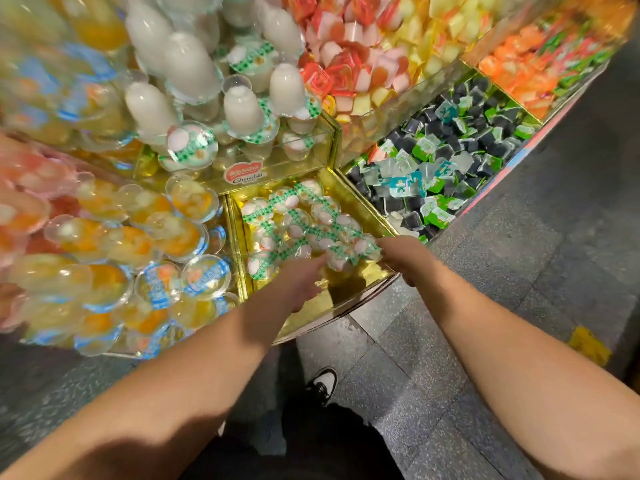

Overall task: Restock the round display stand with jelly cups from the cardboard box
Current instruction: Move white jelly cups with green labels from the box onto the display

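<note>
The round display stand (pixel 363 292) filled the view ahead of both hands, tiered, its lower ring cut into gold-lined compartments. The compartment directly under the hands (pixel 346 199) held green-and-white-lidded jelly cups (pixel 294 223), roughly fifteen of them, lying loose toward its back and middle, with bare gold floor showing between the wrists. Left of the left hand, a compartment was heaped with clear orange-fruit cups with blue-printed lids (pixel 114 265), too many and too blurred to count. Right of the right hand sat a compartment of small dark and green-lidded square jellies (pixel 440 161), beyond counting. Above and ahead of the hands, the upper tier carried tall white bottle-shaped jellies (pixel 187 67), about eight visible, with a red brand label (pixel 244 176) on its clear front wall, and next to them pink, red and yellow mini cups (pixel 349 64).

Below the forearms lay a grey speckled tiled floor (pixel 485 306), with one black-and-white shoe (pixel 323 384) between the arms and a yellow patch (pixel 588 344) to the right.

The left hand (pixel 301 282) reached into the near compartment, fingers curled toward the nearest cups; motion blur hid whether it gripped one. The right hand (pixel 398 254) rested at the compartment's right front edge, fingers bent against a cup there (pixel 363 247); its hold could not be made out.
</note>
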### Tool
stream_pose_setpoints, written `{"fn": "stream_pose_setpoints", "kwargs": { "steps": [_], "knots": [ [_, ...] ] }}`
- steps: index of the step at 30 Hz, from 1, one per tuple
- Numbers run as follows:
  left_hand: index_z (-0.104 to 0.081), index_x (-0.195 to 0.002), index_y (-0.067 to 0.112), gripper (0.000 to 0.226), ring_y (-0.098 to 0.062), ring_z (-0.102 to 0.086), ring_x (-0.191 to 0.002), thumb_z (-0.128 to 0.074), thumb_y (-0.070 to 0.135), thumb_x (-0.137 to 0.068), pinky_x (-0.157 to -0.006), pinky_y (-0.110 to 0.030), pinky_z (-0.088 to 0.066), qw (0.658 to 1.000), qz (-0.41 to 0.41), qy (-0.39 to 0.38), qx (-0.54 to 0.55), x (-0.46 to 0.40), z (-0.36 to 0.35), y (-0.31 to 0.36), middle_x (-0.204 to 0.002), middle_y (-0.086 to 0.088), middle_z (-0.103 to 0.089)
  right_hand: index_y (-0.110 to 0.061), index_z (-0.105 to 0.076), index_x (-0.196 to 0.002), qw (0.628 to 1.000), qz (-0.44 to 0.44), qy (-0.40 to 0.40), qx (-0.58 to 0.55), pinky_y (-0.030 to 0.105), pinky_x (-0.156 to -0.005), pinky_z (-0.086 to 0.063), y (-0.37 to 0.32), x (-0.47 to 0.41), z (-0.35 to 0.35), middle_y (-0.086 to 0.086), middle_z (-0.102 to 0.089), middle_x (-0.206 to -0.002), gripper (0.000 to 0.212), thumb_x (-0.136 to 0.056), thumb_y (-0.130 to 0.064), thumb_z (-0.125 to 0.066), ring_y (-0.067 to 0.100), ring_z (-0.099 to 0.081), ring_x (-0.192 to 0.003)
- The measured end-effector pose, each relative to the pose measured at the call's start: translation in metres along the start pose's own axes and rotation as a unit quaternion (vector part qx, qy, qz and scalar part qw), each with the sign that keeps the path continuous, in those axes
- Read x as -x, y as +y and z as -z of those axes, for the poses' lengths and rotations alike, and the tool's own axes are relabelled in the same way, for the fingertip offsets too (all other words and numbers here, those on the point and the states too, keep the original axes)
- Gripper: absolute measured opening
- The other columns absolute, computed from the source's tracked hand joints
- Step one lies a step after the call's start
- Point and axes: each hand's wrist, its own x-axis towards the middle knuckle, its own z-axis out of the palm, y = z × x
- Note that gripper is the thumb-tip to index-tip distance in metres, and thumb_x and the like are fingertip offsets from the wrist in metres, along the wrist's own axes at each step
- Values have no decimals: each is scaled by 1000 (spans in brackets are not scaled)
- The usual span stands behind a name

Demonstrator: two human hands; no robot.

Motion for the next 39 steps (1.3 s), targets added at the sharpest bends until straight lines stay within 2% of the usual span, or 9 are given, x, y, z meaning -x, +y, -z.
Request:
{"fn": "stream_pose_setpoints", "kwargs": {
  "steps": [5,11,13,17,24,28,31,36,39],
  "knots": [
    [-56,-95,19,18,-18,-56,-82,-55,37,-97,-73,-31,-44,988,-147,-1,-41,86,74,7,-105,-5,-60,-1,-65,-113,982,148,29,113,30,-73,-38,-34,98,-25,17,-66,-110,35,-98,-29,-50,30,-61,-101],
    [-58,-82,24,17,-14,-53,-75,-63,36,-93,-62,-17,-40,930,-318,104,-154,194,233,-16,-77,4,-58,-14,-62,-102,923,305,71,223,29,-69,-31,-112,226,-119,16,-65,-113,27,-101,-36,-46,32,-59,-109],
    [-62,-93,23,8,-17,-55,-80,-61,30,-95,-60,-17,-37,903,-334,161,-216,223,298,-27,-82,2,-61,-15,-60,-93,894,357,71,260,31,-69,-34,-140,260,-161,16,-67,-110,27,-100,-36,-46,33,-61,-107],
    [-62,-110,14,26,-17,-57,-91,-58,36,-96,-67,-27,-34,850,-318,280,-313,281,428,-49,-96,-2,-61,-12,-64,-110,826,457,67,324,35,-82,-45,-200,319,-254,19,-66,-117,34,-100,-39,-47,35,-60,-110],
    [-61,-121,17,31,-22,-59,-109,-54,34,-96,-87,-30,-43,817,-252,408,-322,344,597,-101,-119,-2,-60,-10,-61,-117,717,567,8,406,31,-67,-39,-290,394,-403,14,-67,-114,37,-100,-38,-42,32,-62,-102],
    [-57,-129,13,38,-24,-56,-115,-54,35,-97,-90,-28,-41,817,-200,450,-301,347,665,-131,-130,-8,-57,-15,-61,-93,682,594,-41,426,29,-67,-33,-330,413,-477,15,-68,-109,26,-100,-35,-45,33,-62,-101],
    [-59,-125,12,36,-27,-56,-116,-54,34,-96,-94,-30,-42,825,-156,461,-288,337,711,-148,-129,-11,-57,-22,-51,-73,678,590,-62,433,29,-70,-34,-356,411,-532,14,-68,-108,29,-100,-33,-45,32,-62,-104],
    [-58,-126,12,36,-27,-55,-115,-51,35,-98,-96,-32,-43,832,-103,468,-281,313,791,-155,-129,-10,-54,-10,-63,-117,681,566,-109,452,32,-86,-45,-405,391,-623,14,-65,-122,36,-102,-34,-41,31,-59,-114],
    [-57,-129,12,38,-25,-55,-114,-49,35,-99,-93,-31,-43,835,-77,469,-277,294,845,-147,-129,-8,-54,-16,-67,-96,681,576,-136,432,27,-75,-43,-447,364,-680,5,-69,-95,28,-98,-27,-41,26,-63,-96]
  ]
}}
